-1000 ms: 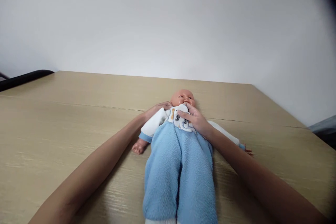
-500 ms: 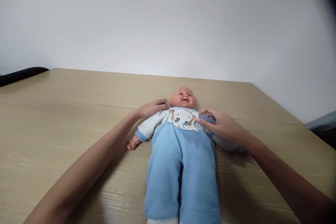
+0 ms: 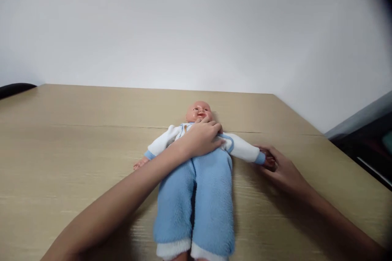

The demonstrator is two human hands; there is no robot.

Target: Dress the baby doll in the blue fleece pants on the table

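A baby doll lies on its back on the table, head away from me, in fluffy blue overalls with a white top. Across its chest rests my left hand, fingers bent over the bib just below the chin and hiding most of the printed animal face. A loose blue strap loops out beside that hand onto the upper sleeve. At the right, my right hand closes around the doll's small hand, by the blue cuff of the outstretched white sleeve.
The wooden table has a seam running across it. Behind it rises a white partition wall. A black rounded object shows at the left edge, and dark things stand beyond the table's right edge.
My left hand has moved from the doll's shoulder onto its chest. The right hand has let go of the strap and gone down to the doll's hand; that sleeve is stretched outward. The view has shifted.
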